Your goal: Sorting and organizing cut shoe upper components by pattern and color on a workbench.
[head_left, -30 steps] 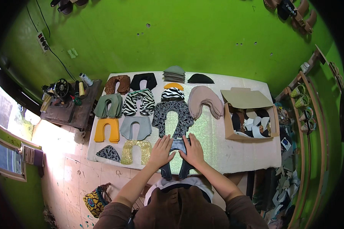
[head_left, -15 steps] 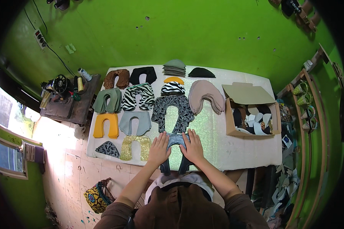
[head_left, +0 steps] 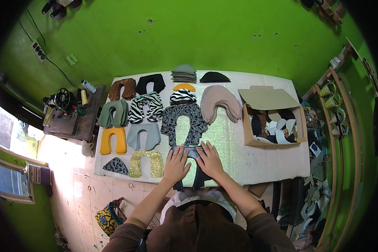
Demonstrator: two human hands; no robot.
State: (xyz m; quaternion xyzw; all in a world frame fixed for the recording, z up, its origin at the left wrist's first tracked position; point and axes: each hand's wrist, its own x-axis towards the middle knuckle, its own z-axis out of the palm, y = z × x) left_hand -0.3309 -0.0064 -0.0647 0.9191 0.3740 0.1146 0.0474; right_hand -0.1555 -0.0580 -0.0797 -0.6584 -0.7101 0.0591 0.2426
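Observation:
A dark blue-black U-shaped piece (head_left: pixel 200 179) lies at the table's near edge, its curved top pointing away from me and its two legs toward me. My left hand (head_left: pixel 176 164) rests flat on its left side, fingers stretched out. On its right side lies my right hand (head_left: pixel 210 161), also flat, fingers spread and leaning inward over the curve. Both palms cover part of the piece. Just beyond the fingertips is a grey-and-black patterned stack of U-shaped pieces (head_left: pixel 169 122). A gold glitter U-shaped piece (head_left: pixel 135 164) lies left of my left hand.
More U-shaped stacks sit leftward: yellow (head_left: pixel 106 140), grey-blue (head_left: pixel 132 137), zebra-striped (head_left: pixel 135 110) and green (head_left: pixel 106 114). Beige curved pieces (head_left: pixel 216 94) lie right of centre. An open cardboard box (head_left: pixel 277 145) holds scraps at right. A sewing machine (head_left: pixel 65 119) stands left; a wooden rack (head_left: pixel 341 126) stands right.
My view has shifted slightly, so the table appears a little further left. My right hand's fingers now angle more inward across the top of the dark piece. Both hands stay flat on it.

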